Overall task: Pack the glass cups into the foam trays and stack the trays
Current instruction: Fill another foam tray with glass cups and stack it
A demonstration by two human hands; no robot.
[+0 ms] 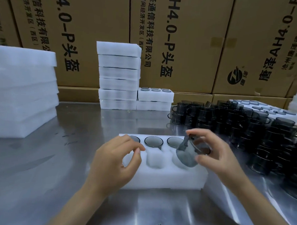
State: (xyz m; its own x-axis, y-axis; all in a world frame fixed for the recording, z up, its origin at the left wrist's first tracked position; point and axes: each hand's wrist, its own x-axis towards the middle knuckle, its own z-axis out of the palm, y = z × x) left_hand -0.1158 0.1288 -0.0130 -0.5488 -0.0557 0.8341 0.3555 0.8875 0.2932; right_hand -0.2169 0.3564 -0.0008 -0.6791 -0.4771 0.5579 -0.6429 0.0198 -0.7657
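On the steel table, far to our left, we see a pile of blank foam slabs. Farther right, against the cardboard cartons, stands a tall stack of foam trays, and touching its right side a low stack of two trays with cups showing in the top one. Nearer to us lies the foam tray we are filling: its far row holds three glass cups, the middle one plainly seated, while the near row's pockets look unfilled. Our left hand hovers over the tray's left end, fingers loosely curled, thumb and forefinger nearly meeting, holding nothing. Our right hand pinches a smoky glass cup between thumb and fingers, tilted on its side just above the near right pocket. Beyond that hand, a heap of dark glass cups is stacked on the table, with a partly filled tray behind it.
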